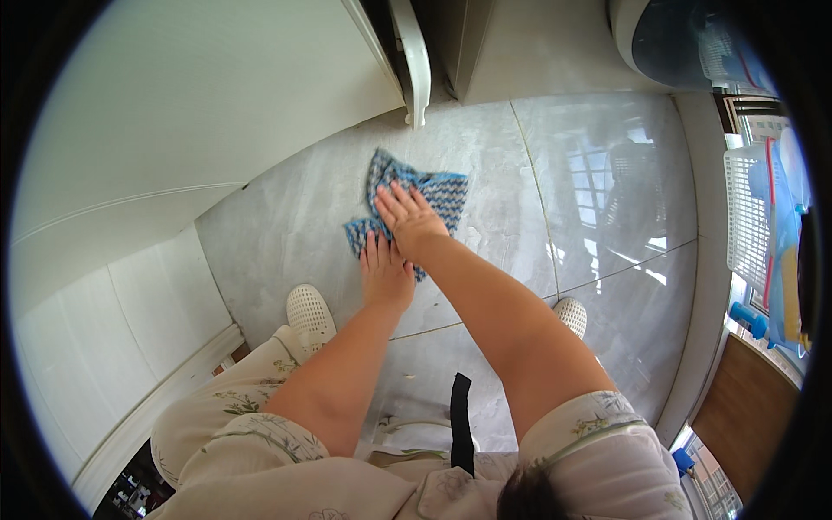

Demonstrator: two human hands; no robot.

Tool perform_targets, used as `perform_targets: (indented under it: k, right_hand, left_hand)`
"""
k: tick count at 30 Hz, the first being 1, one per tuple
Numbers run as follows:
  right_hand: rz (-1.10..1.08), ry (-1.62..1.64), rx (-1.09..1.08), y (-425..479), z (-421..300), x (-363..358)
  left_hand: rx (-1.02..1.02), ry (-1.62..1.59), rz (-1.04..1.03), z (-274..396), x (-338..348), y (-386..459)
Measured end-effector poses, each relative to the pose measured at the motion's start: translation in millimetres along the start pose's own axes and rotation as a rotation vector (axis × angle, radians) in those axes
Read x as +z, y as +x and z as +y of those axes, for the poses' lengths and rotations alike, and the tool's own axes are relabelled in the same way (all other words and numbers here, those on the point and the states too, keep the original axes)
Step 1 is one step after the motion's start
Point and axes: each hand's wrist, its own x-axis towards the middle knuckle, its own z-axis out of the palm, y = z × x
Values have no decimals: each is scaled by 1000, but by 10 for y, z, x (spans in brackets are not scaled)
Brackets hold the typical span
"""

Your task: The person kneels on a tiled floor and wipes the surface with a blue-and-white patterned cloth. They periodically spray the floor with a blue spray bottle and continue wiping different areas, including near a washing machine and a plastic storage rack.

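A blue and grey patterned cloth lies rumpled on the grey tiled floor. My right hand presses flat on its middle, fingers slightly spread and pointing up and left. Just below and to the left, my left hand rests on the cloth's lower edge, fingers extended, close against the heel of the right hand. Neither hand has its fingers closed round the cloth. What lies under the palms is hidden.
White perforated shoes stand on both sides of my arms. A pale panel borders the floor at left, with a white curved part at top. A white plastic basket and blue items are at right, beyond a raised edge.
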Motion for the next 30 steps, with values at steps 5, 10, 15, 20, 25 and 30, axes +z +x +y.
perform_targets:
  k: [5,10,15,20,25,30]
  right_hand:
    - [102,14,53,-72,-111,233]
    - [279,161,352,-54,-74,353]
    - [414,191,441,75,167,274]
    - [443,130,424,221,326,8]
    - [379,-4,416,210,296,-54]
    - [621,251,352,104,270,128]
  left_hand:
    - [-49,25,-33,36,54,-152]
    - [-84,-48,10,125,40,-67]
    - [-41,-88,119,174,-44,200]
    - [-40,-126,134,163,-150,433]
    - [-27,-110,76,128,-133,444]
    - [-12,-118,57,22,-83,596]
